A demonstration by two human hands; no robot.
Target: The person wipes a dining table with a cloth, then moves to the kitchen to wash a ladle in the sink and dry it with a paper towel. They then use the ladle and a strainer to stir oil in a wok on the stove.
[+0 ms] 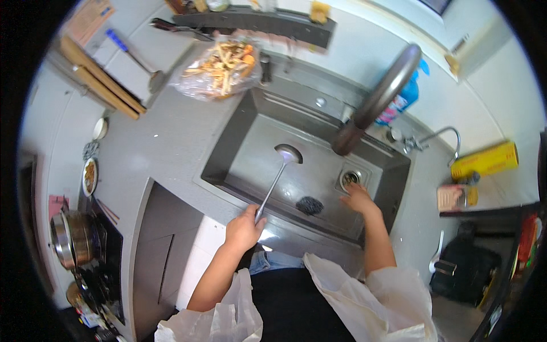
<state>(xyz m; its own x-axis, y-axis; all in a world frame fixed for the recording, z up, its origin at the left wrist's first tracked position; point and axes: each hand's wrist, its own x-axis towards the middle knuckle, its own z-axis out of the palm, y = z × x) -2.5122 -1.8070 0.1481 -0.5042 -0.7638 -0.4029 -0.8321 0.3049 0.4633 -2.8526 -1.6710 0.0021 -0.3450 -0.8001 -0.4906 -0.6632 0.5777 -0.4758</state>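
My left hand [245, 228] grips the handle of a metal ladle [289, 154] at the sink's front rim. The ladle's rounded head hangs over the basin of a stainless-steel sink [252, 137]. Inside the basin, my right hand [360, 200] reaches to the round drain [350, 175], its thumb apart from the other fingers. The fingertips are at the drain's near edge, and nothing can be made out in them. Some dark and greenish bits show in the drain. A dark wire scouring pad [309, 206] lies on the basin floor between my hands.
A thick dark faucet [372, 102] arches over the basin's back right. Behind the sink's left corner sits a clear plastic bag of food scraps [222, 68]. A small chrome tap [436, 137] and a yellow box [485, 161] stand right. A metal pot [74, 239] is far left.
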